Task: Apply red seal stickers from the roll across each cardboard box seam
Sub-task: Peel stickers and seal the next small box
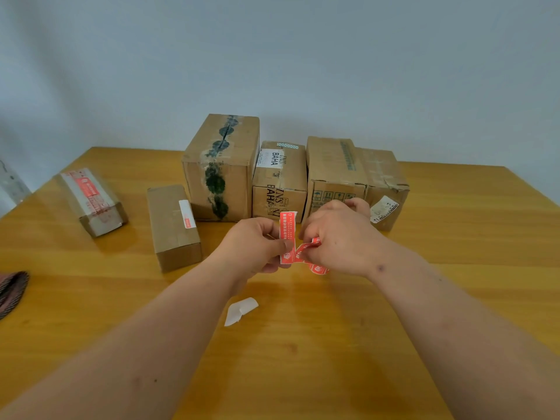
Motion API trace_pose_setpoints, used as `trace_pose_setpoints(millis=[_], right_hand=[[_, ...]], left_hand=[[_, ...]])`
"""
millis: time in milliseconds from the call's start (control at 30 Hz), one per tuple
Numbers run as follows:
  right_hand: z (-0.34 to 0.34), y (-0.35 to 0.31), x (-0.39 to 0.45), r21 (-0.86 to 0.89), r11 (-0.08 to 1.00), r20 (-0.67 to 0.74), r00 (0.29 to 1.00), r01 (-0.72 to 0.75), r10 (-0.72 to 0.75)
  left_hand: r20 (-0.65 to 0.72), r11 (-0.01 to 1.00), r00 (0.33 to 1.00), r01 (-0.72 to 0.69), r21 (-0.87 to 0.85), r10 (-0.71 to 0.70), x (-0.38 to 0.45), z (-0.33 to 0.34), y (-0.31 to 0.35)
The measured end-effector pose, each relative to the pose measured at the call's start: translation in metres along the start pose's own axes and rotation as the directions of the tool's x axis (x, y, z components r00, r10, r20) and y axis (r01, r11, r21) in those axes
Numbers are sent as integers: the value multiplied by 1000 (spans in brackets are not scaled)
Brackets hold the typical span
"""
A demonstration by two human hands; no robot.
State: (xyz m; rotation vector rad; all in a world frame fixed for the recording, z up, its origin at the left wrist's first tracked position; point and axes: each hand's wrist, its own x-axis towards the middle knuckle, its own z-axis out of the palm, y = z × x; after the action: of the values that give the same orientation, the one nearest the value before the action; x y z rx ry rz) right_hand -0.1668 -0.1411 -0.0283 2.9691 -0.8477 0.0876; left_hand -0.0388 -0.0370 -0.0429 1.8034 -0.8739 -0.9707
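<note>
Pale grey wall (303,56) stood behind a yellow wooden table (394,344) whose far edge ran just behind a row of cardboard boxes. Broad bare tabletop lay open on the near side of the fingers and out to the right edge.

Beyond the fingers stood the tallest box with dark green tape (221,168), then, to its right, a box printed BAHA (280,183), a box with handling symbols (335,174) and a crumpled box with a white label (385,186), packed side by side. Left of the fingers lay a long plain box with one seal sticker (174,225), and farther left, near the table's left edge, a flat box with red seals (92,201). A dark striped object (12,291) was cut off by the left edge of the view.

Both hands met above the table's middle. The left hand (254,247) pinched an upright red seal sticker strip (288,234) between thumb and curled fingers. The right hand (336,237), fingers curled, gripped the strip's lower part, which bent and curled under its palm. Near the left wrist lay a white backing scrap (241,310), apart from both hands.
</note>
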Motion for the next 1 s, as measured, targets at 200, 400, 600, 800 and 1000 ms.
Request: trace_pose_setpoints(millis=[200, 400, 600, 800, 1000], right_hand=[[-3, -1, -2, 21, 1000, 2, 1000, 8, -8], [-5, -2, -4, 61, 998, 8, 1000, 0, -1], [-5, 0, -8, 116, 993, -10, 1000, -9, 10], [-16, -9, -6, 191, 981, -114, 993, -18, 40], [-16, -26, 3, 254, 963, -253, 955, -90, 156]], left_hand=[[1, 998, 999, 44, -54, -44, 1, -1, -4], [-36, 996, 998, 57, -68, -60, 4, -3, -6], [-151, 990, 985, 63, -124, -82, 8, -7, -11], [-74, 982, 995, 52, -180, -66, 1, -17, -10], [-15, 986, 1000, -10, -168, 7, -11, -25, -8]])
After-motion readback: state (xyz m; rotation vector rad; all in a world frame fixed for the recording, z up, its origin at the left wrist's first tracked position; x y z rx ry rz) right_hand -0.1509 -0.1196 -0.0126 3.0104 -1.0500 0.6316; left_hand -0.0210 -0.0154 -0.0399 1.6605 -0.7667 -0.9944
